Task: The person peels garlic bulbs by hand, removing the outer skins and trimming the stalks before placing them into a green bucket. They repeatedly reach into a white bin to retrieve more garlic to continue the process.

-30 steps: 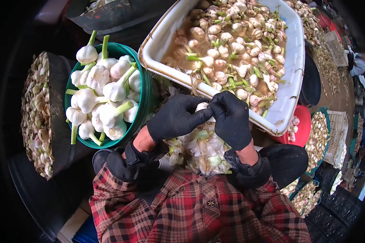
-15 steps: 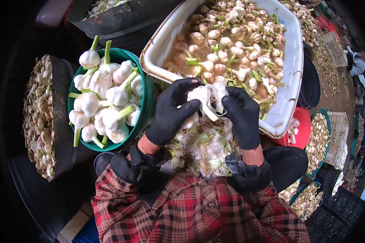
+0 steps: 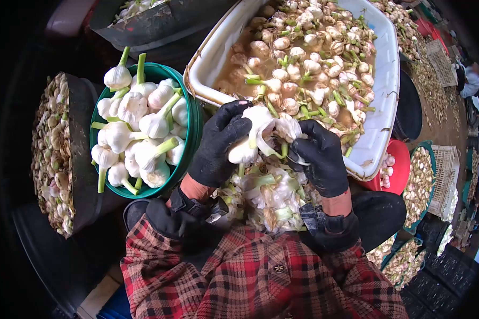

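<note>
My gloved left hand [image 3: 218,146] is closed around a white garlic bulb [image 3: 243,152]. Loose, curling garlic skin [image 3: 261,125] rises above it between my hands. A second bulb with a short green stem [image 3: 287,128] touches the fingertips of my gloved right hand [image 3: 322,159], whose fingers are bent closed around its side. A pale scrap shows under those fingers. Below both hands, a heap of peeled-off skins and leaves [image 3: 266,196] lies in front of my body. At left, a green bucket [image 3: 189,165] holds clean white garlic bulbs [image 3: 135,109] with stems.
Beyond my hands is a white tub [image 3: 383,95] of unpeeled garlic in brown water. A red bowl [image 3: 399,173] with bulbs stands at right, near a beige crate [image 3: 443,181]. A dark container [image 3: 82,154] of garlic is at far left. Another person [image 3: 471,82] is at far right.
My hands have turned and dipped slightly. The bulb under my left hand now shows more fully, and the loose skin stands up farther. My right hand has shifted lower.
</note>
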### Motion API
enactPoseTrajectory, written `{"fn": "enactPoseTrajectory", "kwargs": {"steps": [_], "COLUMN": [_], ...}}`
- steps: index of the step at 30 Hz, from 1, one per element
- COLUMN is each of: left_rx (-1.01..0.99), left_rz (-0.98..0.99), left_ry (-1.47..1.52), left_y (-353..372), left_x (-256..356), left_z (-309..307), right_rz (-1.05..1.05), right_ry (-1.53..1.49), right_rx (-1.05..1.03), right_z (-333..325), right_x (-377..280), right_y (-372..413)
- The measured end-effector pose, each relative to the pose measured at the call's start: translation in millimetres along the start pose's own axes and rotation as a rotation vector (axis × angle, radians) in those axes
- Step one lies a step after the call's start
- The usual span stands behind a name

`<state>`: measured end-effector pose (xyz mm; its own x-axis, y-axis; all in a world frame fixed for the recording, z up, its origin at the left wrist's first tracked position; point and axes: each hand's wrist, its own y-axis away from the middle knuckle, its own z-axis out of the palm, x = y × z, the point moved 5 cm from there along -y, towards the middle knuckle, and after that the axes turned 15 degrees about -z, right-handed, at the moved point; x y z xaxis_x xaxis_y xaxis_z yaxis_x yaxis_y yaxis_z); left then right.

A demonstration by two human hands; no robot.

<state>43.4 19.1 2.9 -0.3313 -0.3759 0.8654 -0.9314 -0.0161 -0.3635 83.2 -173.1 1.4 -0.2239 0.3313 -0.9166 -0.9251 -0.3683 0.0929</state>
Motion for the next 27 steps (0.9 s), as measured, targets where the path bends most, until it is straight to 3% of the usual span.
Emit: {"fn": "enactPoseTrajectory", "kwargs": {"steps": [1,3,4,6,12,15,16,17,19,21,23,24,25,27], "left_rx": [-0.003,0.0,-0.004,0.123,0.106,-0.007,-0.073,-0.073,-0.101,-0.137,-0.137,-0.075,-0.072,-0.097], "left_rz": [0.001,-0.493,-0.492,-0.79,-0.731,-0.812,-0.878,-0.877,-0.446,-0.523,-0.497,-0.351,-0.327,-0.214], "left_ry": [0.0,0.238,0.237,0.783,0.613,0.507,0.512,0.512,0.126,0.003,-0.008,-0.033,0.009,-0.069], "left_y": [2,1,-2,0,3,1,0,3,-1,1,-3,-1,-5,-9], "left_x": [5,-4,2,-5,-8,-5,-5,-12,-4,-11,-19,-14,-6,13], "left_z": [2,5,9,15,15,10,9,9,8,-2,-9,-10,-11,-7], "right_rz": [-0.001,-0.026,0.0,0.047,0.1,0.072,0.003,-0.066,-0.072,-0.34,0.002,-0.097,-0.198,-0.233], "right_ry": [-0.002,0.198,0.219,0.247,0.23,0.184,0.238,0.291,0.313,0.456,0.399,0.675,0.952,1.175], "right_rx": [0.002,0.088,0.134,0.112,0.175,0.065,-0.076,-0.218,-0.268,-0.756,-0.929,-1.009,-1.074,-0.97], "right_z": [5,11,15,20,20,14,13,15,10,26,44,44,42,35], "right_x": [2,0,2,6,11,9,6,3,-2,-14,2,6,10,5], "right_y": [0,-2,-2,-3,-3,1,1,2,6,19,43,53,61,65]}}
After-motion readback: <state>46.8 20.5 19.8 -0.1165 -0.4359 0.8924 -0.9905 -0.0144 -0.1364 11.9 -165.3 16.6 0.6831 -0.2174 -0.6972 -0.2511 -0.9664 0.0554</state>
